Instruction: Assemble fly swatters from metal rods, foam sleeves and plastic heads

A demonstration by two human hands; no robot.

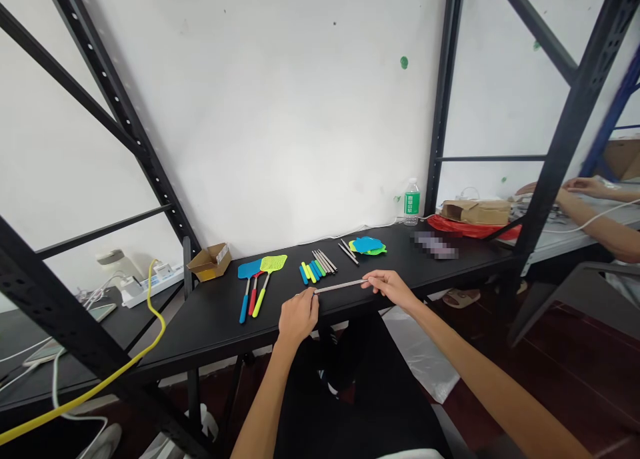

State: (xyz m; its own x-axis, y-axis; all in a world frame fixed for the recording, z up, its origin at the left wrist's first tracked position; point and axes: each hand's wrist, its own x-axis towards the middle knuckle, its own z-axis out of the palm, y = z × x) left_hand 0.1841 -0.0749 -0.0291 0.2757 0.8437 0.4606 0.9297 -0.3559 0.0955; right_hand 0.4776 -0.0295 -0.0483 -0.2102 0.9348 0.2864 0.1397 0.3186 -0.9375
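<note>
The rod [341,286] is pale grey, the tabletop [210,319] black, and the loose grips [309,272] blue, yellow and green.

Gap btwn swatters [253,295] & tubes [313,272]

To your left: white power strip [155,287] with plugs in it; yellow cable [163,322] curving down nearer you. At the left end of your black table [200,322], a small open cardboard box [210,262]. Right, by the wall [310,112]: upright clear bottle [411,204], green label. Farther right, brown carton [475,212] on red material [450,227]. Pale sandal [461,298] lower down.
</note>
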